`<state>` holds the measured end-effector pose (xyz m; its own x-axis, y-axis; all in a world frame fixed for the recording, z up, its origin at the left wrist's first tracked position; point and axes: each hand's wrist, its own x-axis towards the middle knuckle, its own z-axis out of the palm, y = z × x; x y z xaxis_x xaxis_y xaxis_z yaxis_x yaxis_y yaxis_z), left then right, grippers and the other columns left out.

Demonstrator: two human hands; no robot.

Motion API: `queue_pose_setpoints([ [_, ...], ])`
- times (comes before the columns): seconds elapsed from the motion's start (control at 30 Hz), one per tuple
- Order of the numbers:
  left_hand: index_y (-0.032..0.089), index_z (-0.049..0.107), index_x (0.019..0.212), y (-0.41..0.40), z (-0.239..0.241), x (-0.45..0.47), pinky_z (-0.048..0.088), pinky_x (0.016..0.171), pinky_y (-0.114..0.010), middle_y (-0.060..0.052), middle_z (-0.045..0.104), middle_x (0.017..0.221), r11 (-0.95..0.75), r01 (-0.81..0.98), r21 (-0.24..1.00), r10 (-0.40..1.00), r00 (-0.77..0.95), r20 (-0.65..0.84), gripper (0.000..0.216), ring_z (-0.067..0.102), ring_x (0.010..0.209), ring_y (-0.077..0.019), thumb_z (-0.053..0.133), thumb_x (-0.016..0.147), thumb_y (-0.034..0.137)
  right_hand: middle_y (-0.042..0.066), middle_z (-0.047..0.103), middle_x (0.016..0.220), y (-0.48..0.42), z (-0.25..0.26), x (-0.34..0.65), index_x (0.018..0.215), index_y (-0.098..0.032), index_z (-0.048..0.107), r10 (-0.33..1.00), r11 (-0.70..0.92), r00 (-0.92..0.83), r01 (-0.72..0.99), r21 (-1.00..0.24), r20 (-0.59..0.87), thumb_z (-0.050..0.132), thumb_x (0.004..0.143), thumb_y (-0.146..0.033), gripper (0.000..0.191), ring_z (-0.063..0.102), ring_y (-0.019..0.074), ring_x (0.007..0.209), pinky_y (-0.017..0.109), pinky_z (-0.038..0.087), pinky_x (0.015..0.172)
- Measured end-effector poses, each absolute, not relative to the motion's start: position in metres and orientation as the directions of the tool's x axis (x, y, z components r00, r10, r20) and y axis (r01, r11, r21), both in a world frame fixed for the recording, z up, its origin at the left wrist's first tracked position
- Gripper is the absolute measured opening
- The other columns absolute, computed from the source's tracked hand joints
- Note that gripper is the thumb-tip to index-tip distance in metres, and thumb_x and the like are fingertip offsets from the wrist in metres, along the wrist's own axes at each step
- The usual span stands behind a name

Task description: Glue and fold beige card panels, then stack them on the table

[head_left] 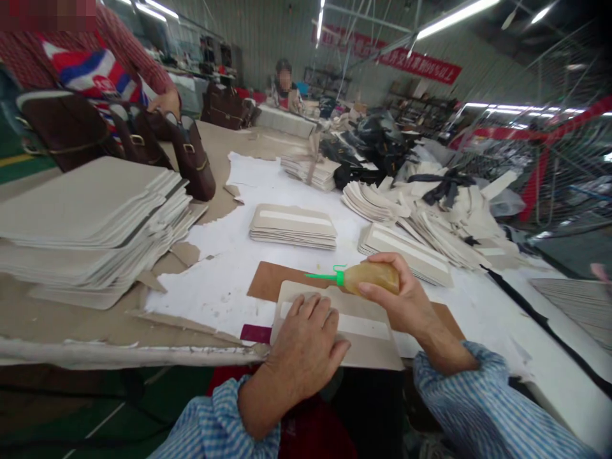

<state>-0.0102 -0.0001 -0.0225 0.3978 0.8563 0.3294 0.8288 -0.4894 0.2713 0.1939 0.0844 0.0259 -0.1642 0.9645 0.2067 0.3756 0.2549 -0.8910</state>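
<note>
Panel (358, 308) partly hidden by left hand (308, 341), board stack (86, 201) cropped

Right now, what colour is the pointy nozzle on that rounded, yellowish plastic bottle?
The thin pointy nozzle is bright green, seen best in the head view.

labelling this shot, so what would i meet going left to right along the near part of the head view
Large stack of beige panels → left hand → right hand with squeeze bottle → black strip
</note>
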Motion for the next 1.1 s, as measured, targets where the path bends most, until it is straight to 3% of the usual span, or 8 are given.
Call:
queue_pose_setpoints([
  [0.2,0.014,0.068,0.119,0.001,-0.023,-0.009,0.040,0.121,-0.054,-0.014,0.067,0.133,-0.487,0.830,0.272,0.857,0.394,0.332,0.038,0.057,0.131,-0.0340,0.061,0.100,0.046,0.002,0.059,0.112,0.095,0.025,0.174,0.119,-0.032,0.058,0.754,0.634,-0.470,0.335,-0.697,0.460,0.080,0.091,-0.036,0.036,0.059,0.0227,0.100,0.038,0.051,0.085],
  [0.33,0.014,0.069,0.116,0.000,-0.020,-0.009,0.042,0.120,-0.053,-0.014,0.067,0.132,-0.486,0.831,0.271,0.855,0.389,0.343,0.036,0.057,0.130,-0.0341,0.061,0.100,0.046,0.003,0.056,0.114,0.099,0.029,0.162,0.122,-0.032,0.055,0.594,0.783,-0.586,0.265,-0.563,0.551,0.074,0.096,-0.028,0.032,0.057,0.0228,0.106,0.039,0.050,0.092],
  [0.83,0.016,0.071,0.118,-0.001,-0.027,-0.010,0.038,0.125,-0.052,-0.012,0.068,0.132,-0.482,0.830,0.281,0.853,0.371,0.367,0.037,0.056,0.132,-0.0318,0.061,0.100,0.047,0.008,0.059,0.114,0.109,0.048,0.145,0.116,-0.025,0.054,0.372,0.913,-0.778,0.208,-0.351,0.507,0.067,0.098,-0.020,0.023,0.056,0.0250,0.109,0.040,0.049,0.093],
  [1.1,0.015,0.070,0.119,-0.001,-0.027,-0.010,0.039,0.124,-0.053,-0.012,0.068,0.132,-0.476,0.835,0.277,0.859,0.374,0.349,0.037,0.056,0.130,-0.0317,0.062,0.099,0.046,0.007,0.062,0.100,0.109,0.075,0.132,0.100,-0.022,0.056,0.268,0.946,-0.865,0.153,-0.286,0.423,0.057,0.099,-0.012,0.011,0.055,0.0230,0.094,0.036,0.048,0.081],
])
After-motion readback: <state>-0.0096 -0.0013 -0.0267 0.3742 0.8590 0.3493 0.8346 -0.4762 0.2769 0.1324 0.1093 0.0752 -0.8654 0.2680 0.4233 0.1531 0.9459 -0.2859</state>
